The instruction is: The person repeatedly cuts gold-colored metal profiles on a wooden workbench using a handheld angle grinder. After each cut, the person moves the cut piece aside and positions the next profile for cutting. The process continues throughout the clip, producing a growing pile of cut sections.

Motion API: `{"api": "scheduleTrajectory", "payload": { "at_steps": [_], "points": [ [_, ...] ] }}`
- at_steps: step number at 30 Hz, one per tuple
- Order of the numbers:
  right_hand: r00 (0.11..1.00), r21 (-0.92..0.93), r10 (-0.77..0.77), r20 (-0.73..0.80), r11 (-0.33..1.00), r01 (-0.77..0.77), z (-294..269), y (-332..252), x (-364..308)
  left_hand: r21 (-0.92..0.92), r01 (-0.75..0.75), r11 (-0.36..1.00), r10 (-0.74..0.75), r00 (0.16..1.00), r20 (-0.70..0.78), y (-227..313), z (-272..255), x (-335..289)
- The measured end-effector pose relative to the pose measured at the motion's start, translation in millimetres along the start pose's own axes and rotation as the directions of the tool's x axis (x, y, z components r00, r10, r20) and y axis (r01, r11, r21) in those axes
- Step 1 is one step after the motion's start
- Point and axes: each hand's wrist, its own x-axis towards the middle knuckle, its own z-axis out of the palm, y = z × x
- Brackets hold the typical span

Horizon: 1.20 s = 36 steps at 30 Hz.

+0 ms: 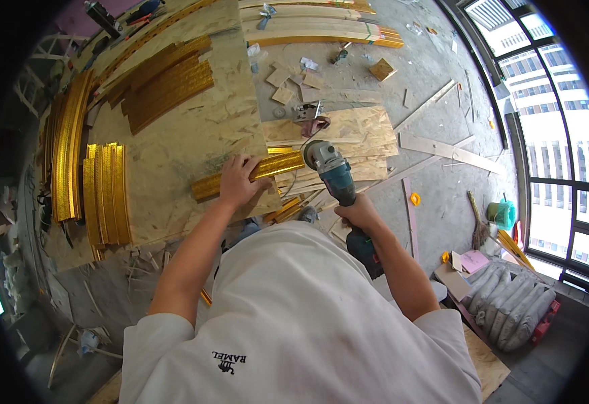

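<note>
My left hand (239, 180) is wrapped over a gold moulding strip (281, 163) and presses it onto the chipboard tabletop (166, 155). The strip's right end sticks out past the table's edge. In my right hand (362, 213) is a teal and black cordless angle grinder (337, 176), gripped by its body. Its head and disc (317, 153) are at the strip's protruding end; whether the disc touches the gold is too small to tell.
Gold mouldings (106, 195) lie stacked on the table's left, brown-gold strips (166, 87) farther back. On the floor lie chipboard sheets (368, 128), a power saw (311, 118), planks (449, 151) and offcuts. Filled sacks (510, 303) and a green bucket (502, 214) stand right, near windows.
</note>
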Motion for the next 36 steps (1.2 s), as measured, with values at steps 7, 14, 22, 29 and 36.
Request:
{"api": "scheduleTrajectory", "payload": {
  "at_steps": [7,14,22,29,36],
  "points": [
    [1.0,-0.053,0.006,0.023,0.999,-0.005,-2,-7,1,-0.025,-0.044,0.999,0.043,0.998,-0.038,-10,5,0],
    [0.999,-0.073,0.017,0.038,0.997,-0.014,-5,-12,-2,-0.043,-0.038,0.998,0.037,0.999,-0.039,-7,2,2],
    [0.997,-0.037,0.033,0.068,0.999,-0.03,-5,-10,-1,-0.058,-0.031,0.998,0.029,0.999,-0.035,-13,8,1],
    [0.996,-0.008,0.018,0.092,1.0,-0.017,-6,-6,-3,-0.044,-0.012,0.999,0.012,1.0,-0.002,-10,4,0],
    [0.998,-0.059,0.011,0.058,0.998,-0.008,-3,2,-5,-0.041,-0.048,0.998,0.046,0.998,-0.036,-12,5,1]
  ]
}}
